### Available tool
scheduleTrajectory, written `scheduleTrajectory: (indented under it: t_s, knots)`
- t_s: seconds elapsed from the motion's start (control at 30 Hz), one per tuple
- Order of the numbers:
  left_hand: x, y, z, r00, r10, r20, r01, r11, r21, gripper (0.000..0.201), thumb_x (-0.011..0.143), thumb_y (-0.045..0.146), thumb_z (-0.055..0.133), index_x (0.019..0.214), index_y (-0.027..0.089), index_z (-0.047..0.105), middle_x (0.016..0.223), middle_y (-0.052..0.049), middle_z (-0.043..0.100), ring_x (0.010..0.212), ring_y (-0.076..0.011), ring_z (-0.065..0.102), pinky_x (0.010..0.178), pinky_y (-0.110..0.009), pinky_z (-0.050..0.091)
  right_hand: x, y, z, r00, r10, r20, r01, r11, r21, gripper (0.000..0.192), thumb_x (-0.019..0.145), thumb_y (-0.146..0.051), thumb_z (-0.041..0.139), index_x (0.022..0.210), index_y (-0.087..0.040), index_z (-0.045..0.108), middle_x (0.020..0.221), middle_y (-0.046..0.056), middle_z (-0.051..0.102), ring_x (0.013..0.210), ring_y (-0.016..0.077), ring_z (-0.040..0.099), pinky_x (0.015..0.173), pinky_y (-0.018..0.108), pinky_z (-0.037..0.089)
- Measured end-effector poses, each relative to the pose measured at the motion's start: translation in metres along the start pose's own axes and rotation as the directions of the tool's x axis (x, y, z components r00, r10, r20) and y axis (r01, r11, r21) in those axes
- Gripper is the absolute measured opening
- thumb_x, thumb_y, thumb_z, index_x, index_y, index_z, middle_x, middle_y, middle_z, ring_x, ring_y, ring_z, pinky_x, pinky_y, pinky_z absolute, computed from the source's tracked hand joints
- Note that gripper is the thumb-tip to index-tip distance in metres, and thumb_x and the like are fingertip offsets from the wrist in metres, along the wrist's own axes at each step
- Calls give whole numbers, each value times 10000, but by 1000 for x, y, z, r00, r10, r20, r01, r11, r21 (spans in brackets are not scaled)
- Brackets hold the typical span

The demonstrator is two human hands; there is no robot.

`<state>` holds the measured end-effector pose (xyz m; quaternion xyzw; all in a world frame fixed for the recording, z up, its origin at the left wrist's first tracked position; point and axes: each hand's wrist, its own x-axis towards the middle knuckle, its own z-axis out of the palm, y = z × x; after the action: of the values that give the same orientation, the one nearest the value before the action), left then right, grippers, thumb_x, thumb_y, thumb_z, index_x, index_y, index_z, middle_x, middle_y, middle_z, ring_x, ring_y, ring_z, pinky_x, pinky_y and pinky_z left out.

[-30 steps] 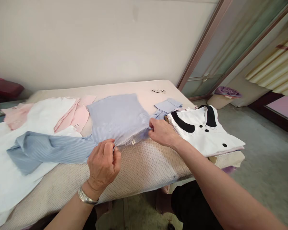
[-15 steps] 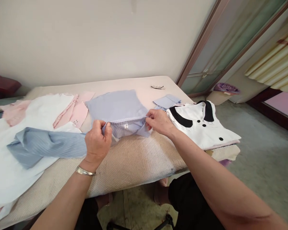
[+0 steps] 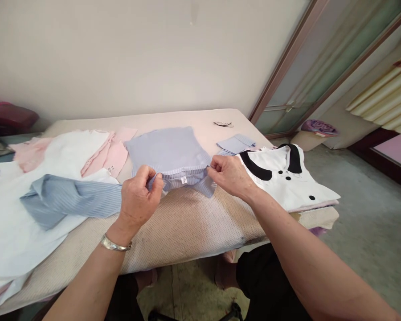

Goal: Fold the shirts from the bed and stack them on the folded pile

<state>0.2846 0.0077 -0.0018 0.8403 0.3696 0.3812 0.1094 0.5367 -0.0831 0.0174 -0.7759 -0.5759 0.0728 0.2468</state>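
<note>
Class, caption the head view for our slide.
Both hands, left hand and right hand, pinch a blue striped shirt on the table.

A small white tag (image 3: 184,180) sewn into the blue striped shirt (image 3: 169,154) bears print too small to read; nothing else carries lettering.

Both bare forearms are stretched forward and inward from the lower edge of the view. The left hand (image 3: 138,198) is closed in a pinch, thumb against curled fingers, with a metal bracelet (image 3: 115,244) worn at its wrist. The right hand (image 3: 229,176) is likewise pinched shut, knuckles turned upward.
</note>
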Motion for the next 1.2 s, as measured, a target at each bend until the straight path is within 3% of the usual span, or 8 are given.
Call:
scheduleTrajectory:
  t_s: [0.3,0.43,0.53,0.67,0.83,0.97,1.1,1.2]
  knots:
    - [2,4,-17,923,46,381,30,981,-191,152,896,315,539,773,228,520,656,33,556,597,-128,513,631,-275,406,-14,5,-18,949,-206,238,261,937,-232,185,977,-296,500,876,-205,626,941,52,638,746,158,512,661,297,278]
    - [1,3,-32,563,103,820,253,923,-289,149,841,325,601,733,226,569,710,10,617,678,-156,568,648,-285,434,-27,14,-33,792,-159,589,270,957,-104,226,867,-302,654,686,-210,555,701,-7,593,662,136,492,623,287,273]
    - [1,1,-36,346,84,935,393,891,-225,211,840,430,649,774,230,629,724,2,647,667,-165,580,606,-278,426,-28,23,-30,827,-56,559,208,955,-211,256,851,-296,665,655,-211,525,672,8,581,655,150,507,594,308,254]
    - [-6,0,-24,415,56,908,385,893,-231,254,868,480,611,807,241,671,746,-12,669,677,-178,589,616,-286,438,-23,25,-10,872,-49,487,206,939,-275,201,889,-255,608,700,-210,558,740,35,627,733,176,568,619,316,273]
    - [-28,0,-1,566,46,823,212,957,-199,242,816,440,645,950,251,714,906,-53,715,807,-236,644,740,-335,472,-21,22,25,718,-91,690,244,961,-128,115,817,-274,684,775,-218,593,805,15,664,755,174,598,602,286,294]
    - [-20,-21,-13,536,17,844,251,951,-179,242,870,463,570,901,254,688,911,-47,733,817,-232,679,735,-324,481,-20,27,43,686,-22,727,248,947,-206,181,784,-331,723,781,-217,582,869,45,677,815,217,626,614,296,297]
    - [-9,-87,-59,636,-543,549,466,837,287,331,911,433,441,755,212,632,766,-112,713,747,-278,701,694,-368,477,-17,20,46,738,-59,673,285,931,-230,157,856,-337,661,807,-219,569,886,76,683,865,252,640,664,325,323]
    - [-19,-143,-96,516,-847,123,641,478,600,273,840,417,523,799,183,657,800,-190,720,883,-381,702,757,-453,473,-17,2,46,750,-90,656,306,925,-223,138,909,-327,597,831,-221,553,910,97,687,866,258,643,685,339,339]
